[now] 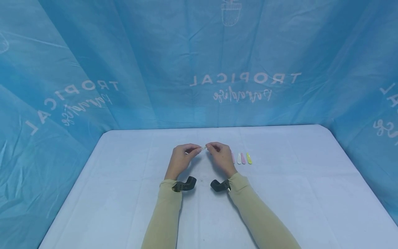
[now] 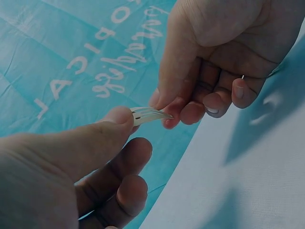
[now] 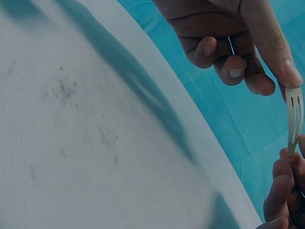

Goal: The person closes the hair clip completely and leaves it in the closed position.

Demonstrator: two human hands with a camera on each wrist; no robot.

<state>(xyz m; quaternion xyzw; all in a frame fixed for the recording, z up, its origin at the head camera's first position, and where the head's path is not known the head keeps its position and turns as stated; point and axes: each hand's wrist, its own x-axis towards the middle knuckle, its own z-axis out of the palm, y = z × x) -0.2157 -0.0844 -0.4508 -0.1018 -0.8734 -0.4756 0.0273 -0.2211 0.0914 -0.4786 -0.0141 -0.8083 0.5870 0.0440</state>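
Note:
A small cream-white snap hair clip (image 2: 147, 114) is held up between both hands above the table. My left hand (image 1: 182, 157) pinches its wide, slotted end between thumb and finger. At the narrow tip, my right hand (image 1: 221, 156) has thumb and fingertips on the clip. The slotted face of the clip shows in the right wrist view, lengthwise between the left thumb (image 3: 291, 74) and the right fingers (image 3: 280, 186). Right of the right hand lie a white clip (image 1: 239, 158), a pink clip (image 1: 243, 158) and a yellow clip (image 1: 249, 158); another pink clip (image 1: 233, 158) is partly hidden behind that hand.
A white cloth (image 1: 280, 193) covers the table, with faint dark specks in the right wrist view. Blue printed curtains (image 1: 168, 69) hang behind and at both sides. Black wrist cameras (image 1: 186, 184) are strapped over the sleeves.

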